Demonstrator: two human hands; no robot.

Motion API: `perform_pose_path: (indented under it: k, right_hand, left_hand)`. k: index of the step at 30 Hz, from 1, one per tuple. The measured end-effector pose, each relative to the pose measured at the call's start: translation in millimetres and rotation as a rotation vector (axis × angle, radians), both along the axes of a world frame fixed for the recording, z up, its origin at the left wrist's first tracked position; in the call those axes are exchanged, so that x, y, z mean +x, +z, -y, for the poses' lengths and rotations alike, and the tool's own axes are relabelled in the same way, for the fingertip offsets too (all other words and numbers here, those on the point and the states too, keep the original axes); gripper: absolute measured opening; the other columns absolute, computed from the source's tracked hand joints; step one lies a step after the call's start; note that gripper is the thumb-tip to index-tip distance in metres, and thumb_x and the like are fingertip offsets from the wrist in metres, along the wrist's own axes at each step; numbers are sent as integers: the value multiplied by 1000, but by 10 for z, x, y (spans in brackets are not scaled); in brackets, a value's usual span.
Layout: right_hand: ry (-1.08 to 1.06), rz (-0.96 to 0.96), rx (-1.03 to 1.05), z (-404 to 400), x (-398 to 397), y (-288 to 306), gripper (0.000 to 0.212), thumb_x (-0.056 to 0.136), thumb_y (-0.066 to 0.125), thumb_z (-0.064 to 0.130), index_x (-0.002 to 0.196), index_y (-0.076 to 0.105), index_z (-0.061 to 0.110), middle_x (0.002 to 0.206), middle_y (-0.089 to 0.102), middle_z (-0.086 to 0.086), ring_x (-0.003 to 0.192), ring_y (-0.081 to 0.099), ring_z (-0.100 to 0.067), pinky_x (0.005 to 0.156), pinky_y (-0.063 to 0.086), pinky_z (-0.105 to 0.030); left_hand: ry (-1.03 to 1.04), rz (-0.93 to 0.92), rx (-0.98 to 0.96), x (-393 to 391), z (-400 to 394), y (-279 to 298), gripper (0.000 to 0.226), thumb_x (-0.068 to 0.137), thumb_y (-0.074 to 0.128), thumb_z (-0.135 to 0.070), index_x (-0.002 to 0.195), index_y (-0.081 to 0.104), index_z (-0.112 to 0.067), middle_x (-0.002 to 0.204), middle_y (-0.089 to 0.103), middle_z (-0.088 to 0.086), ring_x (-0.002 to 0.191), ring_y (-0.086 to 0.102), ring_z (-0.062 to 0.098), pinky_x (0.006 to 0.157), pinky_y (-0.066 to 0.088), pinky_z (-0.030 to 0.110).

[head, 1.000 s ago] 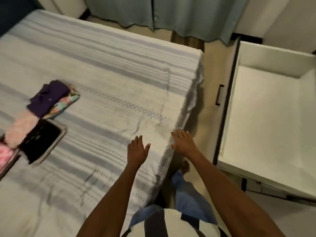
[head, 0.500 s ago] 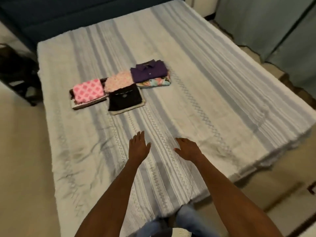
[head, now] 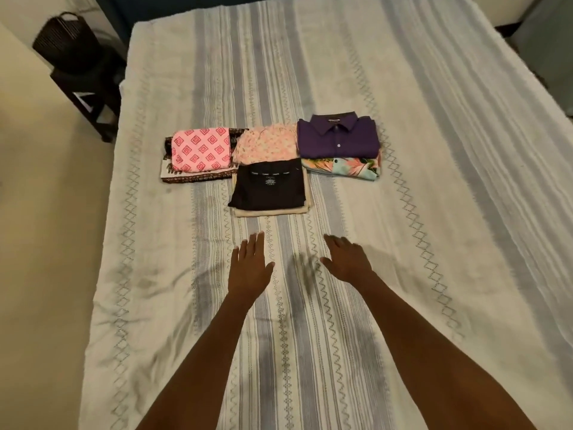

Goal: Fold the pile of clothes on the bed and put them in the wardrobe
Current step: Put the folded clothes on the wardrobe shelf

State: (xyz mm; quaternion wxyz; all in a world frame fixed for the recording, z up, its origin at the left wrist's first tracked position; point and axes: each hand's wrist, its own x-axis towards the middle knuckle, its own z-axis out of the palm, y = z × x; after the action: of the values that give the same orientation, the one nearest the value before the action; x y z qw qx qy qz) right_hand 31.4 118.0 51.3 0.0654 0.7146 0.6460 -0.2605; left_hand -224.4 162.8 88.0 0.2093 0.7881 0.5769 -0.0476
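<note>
**Beside the bed**

A dark woven basket (head: pixel 66 41) is sitting on a black side stand (head: pixel 90 88) at the far left, against a pale wall (head: pixel 18 66). Beige floor (head: pixel 52 228) is stretching along the left.
</note>
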Motion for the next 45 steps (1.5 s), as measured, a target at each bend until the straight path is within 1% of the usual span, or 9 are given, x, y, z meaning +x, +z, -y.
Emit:
perform_pose_path:
  k: [11,15,19,23,29,35,37,41,45]
  right_hand:
    - [228,193,68,-1940,-397,-922,92,97,54,46,159,-9,22,167,-11,-5,154,-4,-31,121,11,-53]
    - [218,202,10,-2247,-464,-1311,95,96,61,37,158,-11,27,165,-18,-3,153,-4,-32,117,24,-53]
    - [247,219,52,-2400,-419,-1366,83,98,55,14,159,1,25,167,-5,-8,151,13,-38,101,45,-48]
    - [330,294,82,-2396,-451,-1194,64,99,50,18,156,23,17,160,25,-18,125,51,-42,87,52,-46]
    - [302,165,28,-1815,-478,-784,51,91,56,35,140,49,26,128,63,-5,108,65,-32,86,52,-40]
    - [213,-99,-94,-678,-334,-368,58,87,63,51,139,55,29,123,68,-6,112,64,-30,90,48,-37]
    - [179,-140,-142,-274,-311,-151,62,83,59,59,137,56,27,119,70,-8,108,65,-30,86,47,-35]
    - [150,-180,-185,573,-296,237,77,72,43,72,134,58,29,115,71,-5,104,66,-27,80,44,-31]
    - [15,-192,-197,1393,-218,557,87,62,31,73,134,56,31,113,71,-3,102,66,-25,76,42,-30]
  left_hand:
    - [192,21,-43,-34,-731,-937,73,102,44,-40,159,4,-17,166,9,9,152,11,29,123,9,44]
    - [279,91,-80,-102,-809,-1155,73,102,45,-39,159,4,-19,166,10,7,152,11,27,123,14,46]
    - [258,107,-36,-72,-983,-1172,71,102,46,-37,159,8,-17,165,13,8,151,14,26,123,14,43]
    - [236,107,3,-17,-1048,-1067,70,101,48,-35,158,13,-15,164,17,9,150,18,26,123,15,41]
    - [89,6,28,-68,-881,-895,86,97,58,-37,159,1,-18,166,7,7,152,13,29,122,14,45]
    - [-148,-75,-70,-223,-158,-752,123,73,76,-61,158,-8,-28,166,-2,6,152,3,30,120,10,54]
    - [-203,-77,-130,-255,198,-727,128,61,79,-68,156,4,-29,165,12,9,150,14,32,116,20,58]
    - [-149,21,-180,-157,836,-526,88,68,84,-41,141,43,-13,144,53,13,134,49,37,112,33,57]
    - [-200,160,-357,-92,1262,-213,60,86,69,-30,139,45,-12,121,66,12,110,62,33,92,46,39]
